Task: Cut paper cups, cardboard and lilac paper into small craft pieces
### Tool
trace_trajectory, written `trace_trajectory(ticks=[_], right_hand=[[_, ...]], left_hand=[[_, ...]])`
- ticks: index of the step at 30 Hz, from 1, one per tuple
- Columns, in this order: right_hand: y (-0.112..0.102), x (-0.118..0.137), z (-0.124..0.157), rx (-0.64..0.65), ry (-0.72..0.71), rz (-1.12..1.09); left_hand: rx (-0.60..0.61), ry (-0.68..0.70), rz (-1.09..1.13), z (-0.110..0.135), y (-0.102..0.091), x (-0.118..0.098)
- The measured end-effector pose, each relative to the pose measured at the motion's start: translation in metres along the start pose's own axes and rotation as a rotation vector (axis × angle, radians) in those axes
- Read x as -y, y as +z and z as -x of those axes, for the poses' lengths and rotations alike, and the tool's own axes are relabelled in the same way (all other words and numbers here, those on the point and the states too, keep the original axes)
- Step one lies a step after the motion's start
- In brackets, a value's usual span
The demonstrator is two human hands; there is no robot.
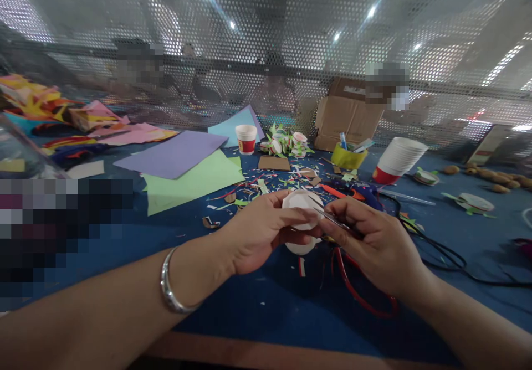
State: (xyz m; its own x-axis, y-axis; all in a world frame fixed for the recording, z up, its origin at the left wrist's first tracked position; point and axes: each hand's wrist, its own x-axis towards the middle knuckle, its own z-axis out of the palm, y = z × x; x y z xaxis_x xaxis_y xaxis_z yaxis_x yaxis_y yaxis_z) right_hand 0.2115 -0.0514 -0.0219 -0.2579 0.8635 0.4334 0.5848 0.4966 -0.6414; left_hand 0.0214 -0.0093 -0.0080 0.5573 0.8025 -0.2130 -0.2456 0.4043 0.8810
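Observation:
My left hand (260, 229), with a silver bangle at the wrist, pinches a round white paper piece (300, 199) that looks like a paper cup's bottom. Fingers cover part of it. My right hand (369, 237) is closed round a thin, pointed metal tool (332, 219). Its tip lies over the white piece, and its grip end is hidden in my fingers, so I cannot tell its exact kind. Just below my left fingers is another white round piece (300, 247). A red loop (366, 298) curves beneath my right hand.
Paper scraps (249, 193) litter the blue table (233, 309). Purple paper (174, 154) and green paper (191, 181) lie left. Behind stand a paper cup (246, 140), a yellow holder (347, 158) and stacked cups (401, 159). A glue gun (359, 193) and black cable (444, 253) lie right.

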Motion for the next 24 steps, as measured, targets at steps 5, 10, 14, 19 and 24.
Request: trace_trajectory(ticks=[5,10,14,19,24], right_hand=[[0.003,0.001,-0.001,-0.015,-0.012,0.040],[0.008,0.000,-0.004,-0.001,0.061,0.041],[0.011,-0.001,-0.006,0.019,0.103,0.033],[0.014,-0.007,-0.006,0.033,0.121,-0.008],[0.016,-0.008,-0.005,0.049,0.115,0.015]], left_hand=[[-0.062,0.061,-0.032,0.002,0.004,0.002],[-0.135,0.128,-0.047,0.002,0.008,0.003],[-0.177,0.136,-0.028,0.001,0.007,0.005],[-0.191,0.120,-0.004,-0.002,0.008,0.006],[-0.223,0.184,0.010,-0.008,0.003,0.004]])
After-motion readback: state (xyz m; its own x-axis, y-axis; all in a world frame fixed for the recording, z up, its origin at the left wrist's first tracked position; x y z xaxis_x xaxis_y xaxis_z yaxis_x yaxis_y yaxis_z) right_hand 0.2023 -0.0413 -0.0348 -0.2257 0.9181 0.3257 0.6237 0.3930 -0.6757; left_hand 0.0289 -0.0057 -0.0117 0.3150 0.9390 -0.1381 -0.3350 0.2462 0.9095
